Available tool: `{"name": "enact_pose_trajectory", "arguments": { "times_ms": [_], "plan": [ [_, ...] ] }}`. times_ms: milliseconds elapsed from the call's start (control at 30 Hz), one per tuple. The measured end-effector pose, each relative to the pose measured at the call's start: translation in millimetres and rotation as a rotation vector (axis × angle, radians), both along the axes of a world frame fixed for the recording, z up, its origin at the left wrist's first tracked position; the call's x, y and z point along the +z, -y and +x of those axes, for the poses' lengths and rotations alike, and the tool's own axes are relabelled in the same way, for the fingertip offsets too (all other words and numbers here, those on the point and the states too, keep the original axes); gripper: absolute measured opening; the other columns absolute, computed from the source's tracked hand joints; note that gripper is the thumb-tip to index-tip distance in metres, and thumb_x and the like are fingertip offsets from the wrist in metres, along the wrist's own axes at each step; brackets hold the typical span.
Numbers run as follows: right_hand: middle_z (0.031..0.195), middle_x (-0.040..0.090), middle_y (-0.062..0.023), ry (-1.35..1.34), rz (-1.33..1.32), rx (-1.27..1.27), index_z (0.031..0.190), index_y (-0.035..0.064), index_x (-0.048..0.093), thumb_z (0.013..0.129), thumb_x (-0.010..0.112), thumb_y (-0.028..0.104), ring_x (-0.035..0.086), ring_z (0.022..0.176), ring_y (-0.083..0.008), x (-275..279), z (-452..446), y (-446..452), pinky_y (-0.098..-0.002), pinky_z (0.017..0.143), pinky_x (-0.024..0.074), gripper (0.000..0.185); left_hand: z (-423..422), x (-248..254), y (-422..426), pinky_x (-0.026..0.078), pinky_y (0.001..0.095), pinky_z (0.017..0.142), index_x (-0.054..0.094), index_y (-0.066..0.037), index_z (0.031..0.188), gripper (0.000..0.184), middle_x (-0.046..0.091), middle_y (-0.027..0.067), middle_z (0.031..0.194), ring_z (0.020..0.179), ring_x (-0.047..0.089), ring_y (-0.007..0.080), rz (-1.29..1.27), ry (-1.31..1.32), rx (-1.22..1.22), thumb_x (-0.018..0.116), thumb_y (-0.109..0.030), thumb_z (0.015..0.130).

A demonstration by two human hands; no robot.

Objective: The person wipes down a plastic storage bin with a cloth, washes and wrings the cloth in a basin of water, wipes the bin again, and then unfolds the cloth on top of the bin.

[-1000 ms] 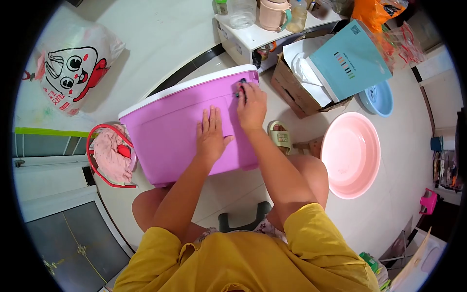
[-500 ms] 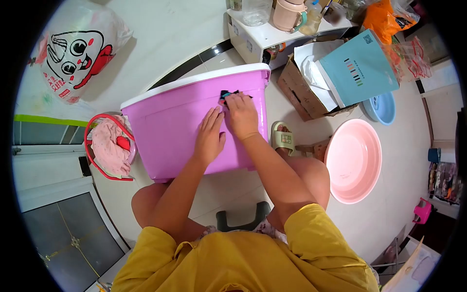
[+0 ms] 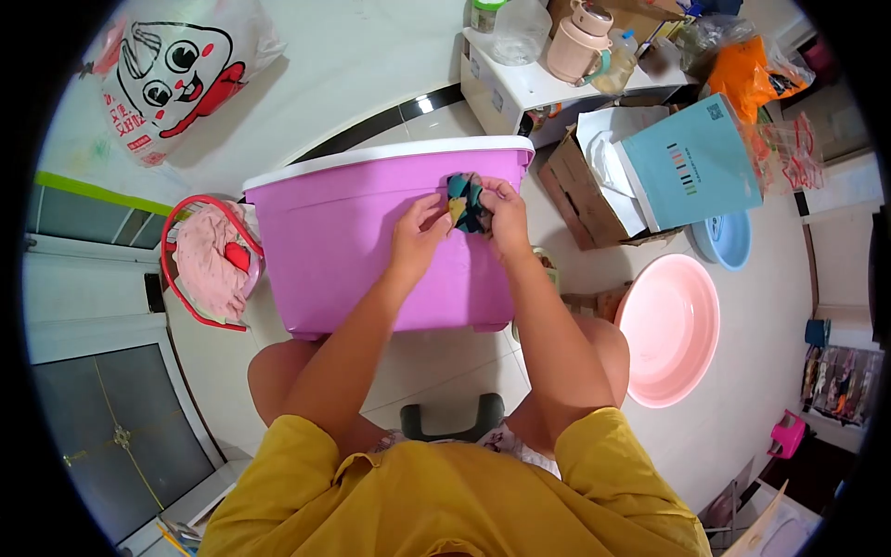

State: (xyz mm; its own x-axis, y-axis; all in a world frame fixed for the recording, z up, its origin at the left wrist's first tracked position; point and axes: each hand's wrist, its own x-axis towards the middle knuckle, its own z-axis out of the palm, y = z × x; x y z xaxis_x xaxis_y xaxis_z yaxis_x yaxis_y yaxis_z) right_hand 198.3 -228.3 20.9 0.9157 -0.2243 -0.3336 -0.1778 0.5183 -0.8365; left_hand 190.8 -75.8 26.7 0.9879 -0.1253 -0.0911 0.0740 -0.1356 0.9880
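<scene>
Over a purple bin, cloth is held by the right hand; the left hand's grip cannot be told. Rightward, tiled floor is seen.

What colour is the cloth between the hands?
The cloth is patterned dark, teal and yellow; see head view.

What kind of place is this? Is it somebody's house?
It looks like a room in somebody's home. There's a pink plastic basin on the pale tiled floor, and a pale pink jug on a low white cabinet.
</scene>
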Motion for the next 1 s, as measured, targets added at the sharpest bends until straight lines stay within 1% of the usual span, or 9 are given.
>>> {"name": "enact_pose_trajectory", "arguments": {
  "times_ms": [33,267,333,467,567,667,733,767,1000],
  "plan": [
    [0.096,0.064,-0.0063,-0.015,0.029,0.019,0.108,0.0011,0.059,0.090,0.054,0.005,0.062,0.079,-0.0121,2,-2,-3,-0.0250,0.068,0.0516,0.020,2,-6,0,0.054,0.0286,0.074,0.059,0.004,0.115,0.029,0.067,0.0148,0.101,0.087,0.064,0.0150,-0.203,-0.119,0.007,0.062,-0.002,0.087],
    [0.105,0.062,-0.0084,-0.004,0.091,0.105,0.114,0.0018,0.057,0.087,0.063,0.010,0.060,0.092,-0.0158,5,-1,-16,-0.0285,0.082,0.0482,0.029,9,-11,-7,0.055,0.0267,0.076,0.061,0.006,0.110,0.025,0.067,0.0129,0.096,0.083,0.064,0.0142,-0.180,-0.039,0.080,0.060,0.007,0.085],
    [0.114,0.057,-0.0110,0.247,-0.485,-0.040,0.120,0.0023,0.051,0.085,0.065,0.005,0.057,0.100,-0.0182,6,-4,-26,-0.0323,0.088,0.0467,0.038,14,-12,-8,0.055,0.0270,0.076,0.063,0.005,0.105,0.021,0.067,0.0117,0.094,0.084,0.064,0.0142,-0.156,-0.021,0.139,0.060,0.006,0.085],
    [0.122,0.051,-0.0204,0.418,-1.048,-0.025,0.122,0.0032,0.046,0.078,0.062,-0.005,0.054,0.110,-0.0354,7,-1,-29,-0.0380,0.094,0.0440,0.047,17,-11,-5,0.054,0.0264,0.077,0.064,0.004,0.104,0.020,0.068,0.0103,0.094,0.084,0.065,0.0132,-0.180,0.024,0.184,0.060,0.006,0.085],
    [0.129,0.047,-0.0203,0.429,-1.180,-0.039,0.123,0.0060,0.049,0.076,0.061,-0.007,0.052,0.112,-0.0400,16,-4,-36,-0.0418,0.094,0.0448,0.051,16,-10,-7,0.053,0.0252,0.077,0.064,0.002,0.103,0.019,0.068,0.0089,0.094,0.083,0.064,0.0112,-0.044,0.155,0.169,0.059,0.005,0.085],
    [0.134,0.045,-0.0186,0.485,-1.289,0.010,0.121,0.0066,0.054,0.072,0.063,-0.007,0.052,0.114,-0.0390,10,-1,-42,-0.0417,0.095,0.0457,0.052,16,-11,-11,0.052,0.0310,0.082,0.063,0.001,0.106,0.024,0.068,0.0100,0.094,0.086,0.067,0.0184,-0.067,0.147,0.146,0.056,0.007,0.084],
    [0.136,0.043,-0.0185,0.558,-1.367,0.050,0.118,0.0067,0.057,0.070,0.064,-0.007,0.050,0.117,-0.0387,3,2,-45,-0.0423,0.097,0.0447,0.051,15,-3,-24,0.049,0.0386,0.089,0.061,-0.001,0.109,0.032,0.066,0.0138,0.099,0.097,0.064,0.0302,0.424,0.372,0.239,0.053,0.010,0.080],
    [0.138,0.042,-0.0182,0.652,-1.395,0.122,0.117,0.0065,0.059,0.068,0.064,-0.005,0.048,0.119,-0.0386,0,5,-47,-0.0421,0.098,0.0438,0.051,15,-3,-31,0.042,0.0429,0.097,0.057,-0.004,0.117,0.041,0.061,0.0172,0.112,0.111,0.054,0.0382,0.455,0.408,0.187,0.053,0.009,0.078],
    [0.142,0.040,-0.0161,0.645,-1.699,0.100,0.122,0.0106,0.060,0.072,0.063,0.004,0.044,0.123,-0.0385,-17,8,-43,-0.0454,0.103,0.0387,0.051,2,-7,-32,0.025,0.0436,0.112,0.034,-0.002,0.141,0.067,0.033,0.0163,0.148,0.138,0.028,0.0338,0.836,0.516,-0.096,0.065,-0.012,0.083]
  ]
}}
